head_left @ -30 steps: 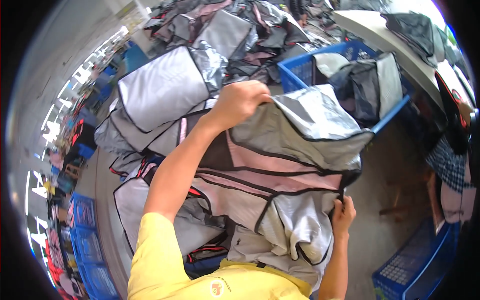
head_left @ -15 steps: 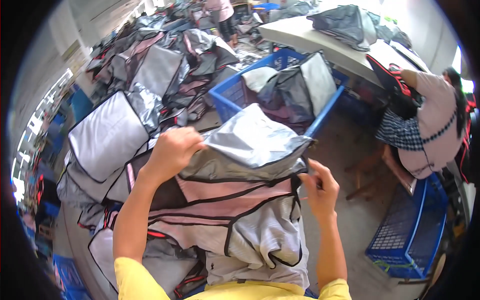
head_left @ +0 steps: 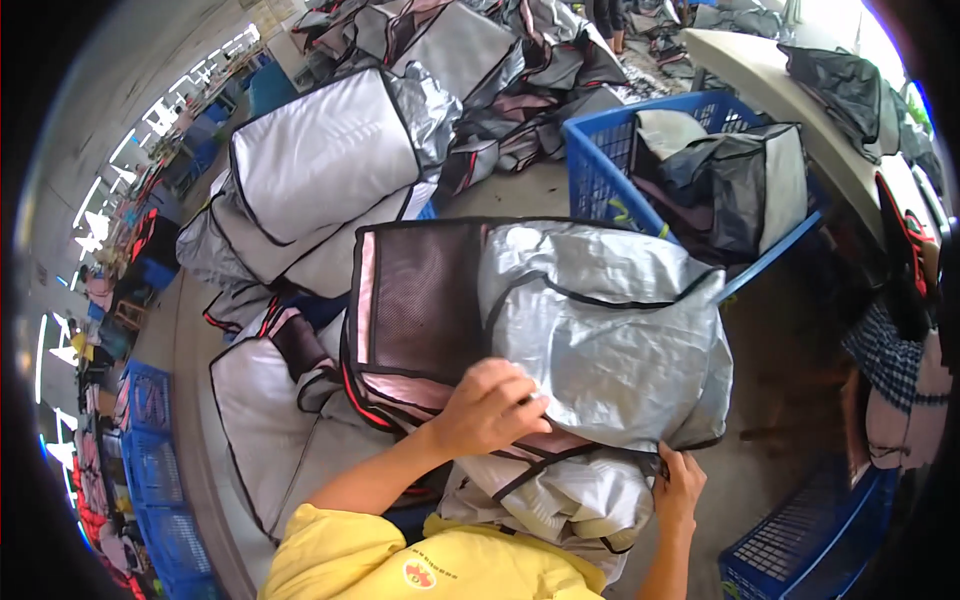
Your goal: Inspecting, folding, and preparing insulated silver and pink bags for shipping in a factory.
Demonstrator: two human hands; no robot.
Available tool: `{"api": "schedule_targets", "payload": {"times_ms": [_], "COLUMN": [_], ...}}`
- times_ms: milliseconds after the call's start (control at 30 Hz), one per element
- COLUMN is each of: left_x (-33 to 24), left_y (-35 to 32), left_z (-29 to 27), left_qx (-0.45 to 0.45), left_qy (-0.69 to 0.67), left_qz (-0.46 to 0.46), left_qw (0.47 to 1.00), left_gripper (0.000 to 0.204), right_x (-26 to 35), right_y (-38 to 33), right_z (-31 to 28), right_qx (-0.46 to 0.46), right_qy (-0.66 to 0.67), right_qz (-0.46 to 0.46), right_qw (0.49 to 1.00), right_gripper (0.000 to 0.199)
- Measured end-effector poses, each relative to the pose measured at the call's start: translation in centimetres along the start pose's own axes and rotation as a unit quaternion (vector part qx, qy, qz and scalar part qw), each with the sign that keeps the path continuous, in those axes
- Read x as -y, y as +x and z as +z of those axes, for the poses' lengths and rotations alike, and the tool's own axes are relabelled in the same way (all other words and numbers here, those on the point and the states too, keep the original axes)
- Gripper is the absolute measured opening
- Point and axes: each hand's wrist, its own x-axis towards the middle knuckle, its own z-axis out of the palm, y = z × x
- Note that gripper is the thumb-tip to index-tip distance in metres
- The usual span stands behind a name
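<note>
In front of yellow shirt [head_left: 450,565]: 1 bag [head_left: 620,350], ctr of view, spread fairly flat w/ some puff & creases.
Bag axis: long axis runs L–R across wearer's body, dipping a bit toward R; short axis runs away from wearer.
Bag ends: mesh [head_left: 425,295] end points L, silver panel [head_left: 620,370] end points R; black trim round edges, 1 trim line curving over the silver.
Pink: strip of pink cloth [head_left: 400,388] along nr edge, below mesh.
L hand [head_left: 490,405]: over bag's nr edge, abt where mesh & silver meet; fingers half curled, tips twd R; can't tell if cloth is pinched.
R hand [head_left: 680,485]: at bag's nr R corner, thumb & fingers closed on the edge there.
Pale cloth [head_left: 590,495]: bunched btwn bag & shirt, nr R hand; black trim on it.
Crate [head_left: 598,168]: blue, beyond bag to the R, grey bags [head_left: 745,180] inside; bag's far edge overlaps its nr corner in view, can't tell if touching.
White piece [head_left: 325,155]: squarish, black-trimmed, beyond bag to the L, atop other grey cloth.
Grey piece [head_left: 265,415]: L of bag, nr L forearm.
Pile [head_left: 460,50]: grey, pink & black pcs heaped at back.
Table [head_left: 745,75]: pale top, upper R, grey bundle [head_left: 845,95] on it.
R rim: person in checked cloth [head_left: 885,335], partly cut off; blue bin [head_left: 790,540] below.
L rim: blue bins [head_left: 160,465] in a row.
</note>
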Motion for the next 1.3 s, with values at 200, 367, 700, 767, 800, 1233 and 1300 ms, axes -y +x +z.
{"api": "schedule_targets", "payload": {"times_ms": [200,367,700,767,800,1233,1300], "left_x": [2.6,6.7,4.7,1.7,0.5,-1.0,-1.2], "left_y": [0.5,6.4,4.4,2.3,1.1,-2.5,-3.0], "left_z": [-0.9,-3.3,0.8,0.4,0.1,2.3,1.9], "left_qx": [-0.179,-0.088,0.223,0.231,0.238,0.189,0.189], "left_qy": [-0.022,0.046,0.0,-0.019,-0.018,0.017,0.02], "left_qz": [-0.24,-0.232,-0.191,-0.183,-0.197,-0.238,-0.253], "left_qw": [0.954,0.968,0.956,0.956,0.951,0.953,0.948], "left_gripper": [0.031,0.041,0.014,0.012,0.012,0.016,0.015], "right_x": [1.7,2.2,-0.5,-0.4,-0.4,-3.5,-2.7], "right_y": [-1.1,-1.3,-4.3,-5.8,-6.2,-8.0,-7.6], "right_z": [0.8,0.7,1.6,1.8,1.9,5.3,5.6], "right_qx": [0.024,0.057,0.093,0.099,0.092,-0.021,-0.024], "right_qy": [0.026,0.026,0.038,0.05,0.057,0.1,0.119], "right_qz": [-0.009,-0.026,0.005,0.011,0.01,0.005,-0.012], "right_qw": [0.999,0.998,0.995,0.994,0.994,0.995,0.993], "right_gripper": [0.047,0.043,0.04,0.041,0.04,0.025,0.023]}}
